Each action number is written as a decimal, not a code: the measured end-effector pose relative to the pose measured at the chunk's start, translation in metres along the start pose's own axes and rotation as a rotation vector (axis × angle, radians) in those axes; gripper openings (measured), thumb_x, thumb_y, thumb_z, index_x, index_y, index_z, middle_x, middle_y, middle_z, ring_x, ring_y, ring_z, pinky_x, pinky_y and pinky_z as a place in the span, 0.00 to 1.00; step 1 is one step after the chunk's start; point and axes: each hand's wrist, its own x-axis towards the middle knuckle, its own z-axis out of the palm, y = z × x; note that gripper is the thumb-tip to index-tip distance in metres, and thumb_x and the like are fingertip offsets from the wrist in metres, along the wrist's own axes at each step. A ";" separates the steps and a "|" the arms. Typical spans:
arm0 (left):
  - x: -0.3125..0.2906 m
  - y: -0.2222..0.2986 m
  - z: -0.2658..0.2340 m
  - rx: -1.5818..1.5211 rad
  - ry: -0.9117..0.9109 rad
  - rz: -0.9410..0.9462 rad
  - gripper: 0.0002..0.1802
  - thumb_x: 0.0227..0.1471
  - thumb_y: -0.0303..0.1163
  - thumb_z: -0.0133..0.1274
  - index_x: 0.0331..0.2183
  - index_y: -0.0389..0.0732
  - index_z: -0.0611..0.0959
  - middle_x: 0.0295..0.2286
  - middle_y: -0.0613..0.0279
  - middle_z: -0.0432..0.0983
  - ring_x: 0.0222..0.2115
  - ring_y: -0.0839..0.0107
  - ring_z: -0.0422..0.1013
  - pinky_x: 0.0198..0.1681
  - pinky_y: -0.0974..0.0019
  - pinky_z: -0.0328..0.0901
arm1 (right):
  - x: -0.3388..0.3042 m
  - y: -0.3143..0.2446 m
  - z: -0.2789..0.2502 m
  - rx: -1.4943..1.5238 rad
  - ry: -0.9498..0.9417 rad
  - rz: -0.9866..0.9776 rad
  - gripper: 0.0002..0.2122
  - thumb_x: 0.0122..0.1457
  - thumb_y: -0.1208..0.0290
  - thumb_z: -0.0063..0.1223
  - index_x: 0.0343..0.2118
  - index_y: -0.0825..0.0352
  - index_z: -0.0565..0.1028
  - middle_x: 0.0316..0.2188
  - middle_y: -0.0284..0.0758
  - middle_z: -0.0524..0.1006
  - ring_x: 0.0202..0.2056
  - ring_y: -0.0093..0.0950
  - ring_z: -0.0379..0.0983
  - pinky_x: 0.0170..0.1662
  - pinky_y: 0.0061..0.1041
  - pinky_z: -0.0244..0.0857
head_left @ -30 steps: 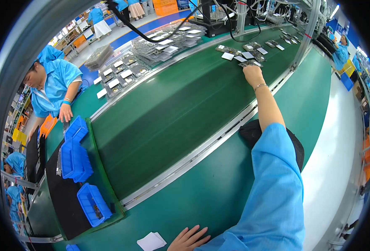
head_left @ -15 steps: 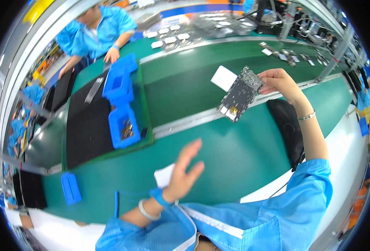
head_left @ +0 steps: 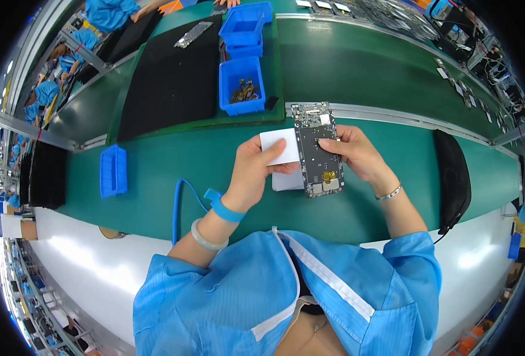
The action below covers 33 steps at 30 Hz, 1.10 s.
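Note:
A dark circuit board (head_left: pixel 317 163), long and narrow with silvery parts at both ends, is held upright over the near part of the table. My right hand (head_left: pixel 357 153) grips its right edge, thumb on its face. My left hand (head_left: pixel 252 169) pinches a white card (head_left: pixel 277 145) between thumb and fingers. That card's right edge meets the board's left side; whether the two are joined I cannot tell. Below the card, partly hidden by my left fingers and the board, more white cards (head_left: pixel 287 181) lie on the green table (head_left: pixel 239 207).
Ahead stand blue bins (head_left: pixel 243 107), the nearest with small brownish parts, beside a black mat (head_left: pixel 173 77) bearing another board (head_left: pixel 193 34). A blue tray (head_left: pixel 113 171) sits at left, a black pouch (head_left: pixel 451 178) at right. A blue cord (head_left: pixel 178 204) runs to my left wristband.
My right hand has brought the board and white card back from over the belt toward me. My left hand, empty before, has closed on the card. The view has tilted down.

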 end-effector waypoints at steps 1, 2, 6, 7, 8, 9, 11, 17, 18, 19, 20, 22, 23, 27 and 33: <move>0.003 -0.006 -0.011 -0.004 0.007 -0.005 0.14 0.53 0.33 0.55 0.39 0.35 0.76 0.29 0.57 0.78 0.24 0.74 0.74 0.26 0.74 0.68 | 0.002 0.005 -0.005 0.002 -0.003 0.009 0.12 0.54 0.69 0.58 0.38 0.71 0.75 0.33 0.34 0.79 0.35 0.19 0.74 0.41 0.19 0.68; 0.005 -0.014 -0.024 0.110 0.046 0.024 0.15 0.53 0.33 0.54 0.40 0.34 0.76 0.29 0.57 0.78 0.25 0.74 0.74 0.27 0.75 0.68 | 0.000 0.010 -0.014 -0.082 0.054 -0.041 0.12 0.54 0.70 0.58 0.38 0.71 0.75 0.33 0.34 0.79 0.34 0.19 0.74 0.40 0.19 0.68; -0.003 -0.032 -0.029 0.227 0.088 0.107 0.11 0.52 0.30 0.56 0.37 0.35 0.78 0.29 0.61 0.78 0.26 0.79 0.71 0.25 0.77 0.62 | -0.019 0.006 -0.039 -0.122 0.250 -0.017 0.11 0.55 0.70 0.57 0.38 0.70 0.75 0.33 0.33 0.79 0.31 0.19 0.75 0.37 0.20 0.70; -0.006 -0.037 -0.023 0.223 0.090 0.201 0.09 0.51 0.29 0.56 0.35 0.36 0.79 0.29 0.63 0.78 0.25 0.81 0.69 0.23 0.77 0.60 | -0.023 0.006 -0.041 -0.126 0.262 -0.026 0.11 0.55 0.69 0.57 0.38 0.70 0.75 0.32 0.33 0.79 0.32 0.19 0.75 0.37 0.20 0.69; -0.008 -0.044 -0.023 0.218 0.065 0.205 0.07 0.47 0.26 0.59 0.32 0.38 0.80 0.28 0.65 0.77 0.24 0.77 0.66 0.24 0.73 0.58 | -0.025 0.005 -0.039 -0.127 0.269 -0.024 0.11 0.55 0.69 0.57 0.38 0.70 0.75 0.32 0.33 0.79 0.32 0.19 0.75 0.37 0.20 0.69; -0.007 -0.052 -0.024 0.215 0.054 0.202 0.07 0.47 0.26 0.59 0.32 0.38 0.80 0.28 0.65 0.77 0.24 0.77 0.66 0.24 0.73 0.58 | -0.028 0.002 -0.035 -0.116 0.264 -0.033 0.11 0.55 0.69 0.57 0.38 0.70 0.75 0.32 0.33 0.79 0.32 0.19 0.75 0.36 0.19 0.69; -0.006 -0.063 -0.025 0.946 0.180 0.579 0.09 0.41 0.25 0.60 0.30 0.41 0.80 0.24 0.65 0.74 0.27 0.68 0.66 0.30 0.67 0.59 | -0.027 -0.001 -0.025 -0.109 0.264 -0.044 0.11 0.55 0.68 0.58 0.38 0.69 0.75 0.32 0.33 0.79 0.32 0.18 0.75 0.36 0.19 0.69; -0.010 -0.054 -0.018 1.299 0.204 0.799 0.09 0.39 0.27 0.60 0.29 0.43 0.79 0.33 0.60 0.69 0.32 0.64 0.64 0.37 0.64 0.57 | -0.013 -0.003 -0.004 -0.012 0.236 -0.102 0.10 0.55 0.69 0.58 0.36 0.68 0.76 0.32 0.31 0.79 0.31 0.17 0.74 0.34 0.18 0.68; -0.008 -0.051 -0.017 1.305 0.219 0.839 0.08 0.42 0.28 0.58 0.30 0.42 0.79 0.36 0.60 0.69 0.33 0.65 0.65 0.37 0.64 0.58 | -0.009 -0.003 -0.001 -0.013 0.235 -0.112 0.10 0.55 0.69 0.58 0.36 0.68 0.76 0.32 0.31 0.79 0.31 0.17 0.74 0.34 0.18 0.68; -0.006 -0.046 -0.018 1.307 0.220 0.850 0.08 0.42 0.28 0.58 0.30 0.42 0.79 0.36 0.60 0.69 0.33 0.65 0.65 0.37 0.64 0.58 | -0.004 -0.001 0.001 -0.018 0.201 -0.116 0.10 0.55 0.69 0.57 0.37 0.68 0.76 0.33 0.31 0.79 0.32 0.17 0.73 0.37 0.19 0.67; -0.004 -0.039 -0.018 0.912 0.135 0.681 0.08 0.48 0.31 0.55 0.33 0.42 0.79 0.38 0.61 0.70 0.34 0.68 0.66 0.37 0.66 0.58 | 0.002 -0.001 0.005 -0.023 0.166 -0.122 0.10 0.55 0.69 0.57 0.38 0.68 0.76 0.33 0.30 0.79 0.34 0.17 0.73 0.39 0.20 0.66; -0.006 -0.019 -0.018 0.289 -0.093 0.290 0.17 0.60 0.41 0.43 0.44 0.39 0.74 0.42 0.62 0.70 0.40 0.73 0.67 0.41 0.70 0.63 | 0.011 -0.005 0.026 0.003 0.140 -0.161 0.10 0.55 0.69 0.57 0.37 0.68 0.76 0.32 0.30 0.79 0.32 0.16 0.73 0.36 0.18 0.66; -0.006 -0.010 -0.013 0.294 -0.081 0.297 0.17 0.60 0.41 0.43 0.44 0.39 0.74 0.42 0.62 0.70 0.40 0.73 0.67 0.41 0.70 0.63 | 0.015 -0.007 0.038 0.026 0.123 -0.196 0.09 0.55 0.69 0.57 0.36 0.68 0.76 0.32 0.30 0.79 0.30 0.15 0.73 0.33 0.16 0.66; 0.000 0.004 -0.005 -0.144 -0.347 0.092 0.26 0.62 0.47 0.35 0.54 0.38 0.60 0.46 0.56 0.68 0.46 0.65 0.69 0.49 0.58 0.67 | 0.025 -0.019 0.065 -0.077 0.088 -0.212 0.10 0.57 0.68 0.55 0.38 0.68 0.74 0.32 0.29 0.77 0.31 0.15 0.72 0.34 0.15 0.65; -0.004 0.026 -0.019 -0.358 -0.253 0.166 0.26 0.62 0.47 0.31 0.54 0.41 0.61 0.47 0.54 0.67 0.45 0.61 0.70 0.47 0.53 0.69 | 0.029 -0.033 0.082 -0.886 0.497 -0.921 0.16 0.43 0.73 0.64 0.37 0.62 0.75 0.29 0.29 0.74 0.41 0.27 0.67 0.40 0.29 0.62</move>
